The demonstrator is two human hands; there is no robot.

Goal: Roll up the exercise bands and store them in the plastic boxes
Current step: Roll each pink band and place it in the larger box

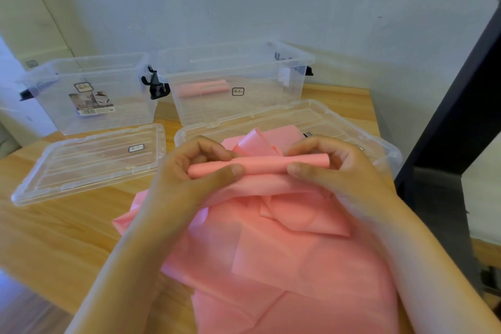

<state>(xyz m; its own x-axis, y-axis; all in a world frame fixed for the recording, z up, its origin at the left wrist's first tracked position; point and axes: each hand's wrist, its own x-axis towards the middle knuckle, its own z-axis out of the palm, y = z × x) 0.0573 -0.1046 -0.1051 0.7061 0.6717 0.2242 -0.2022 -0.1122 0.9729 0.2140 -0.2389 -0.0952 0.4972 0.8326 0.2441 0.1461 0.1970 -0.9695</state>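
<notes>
A pink exercise band lies bunched on the wooden table and hangs toward me. Its far end is wound into a thin roll. My left hand pinches the roll's left end between thumb and curled fingers. My right hand pinches the right end the same way. Two clear plastic boxes stand open at the back: the left box looks empty, and the right box holds rolled pink bands.
Two clear lids lie flat in front of the boxes, the left lid beside my hands and the right lid partly under the band. A wall rises close behind the boxes. A dark frame stands at the right.
</notes>
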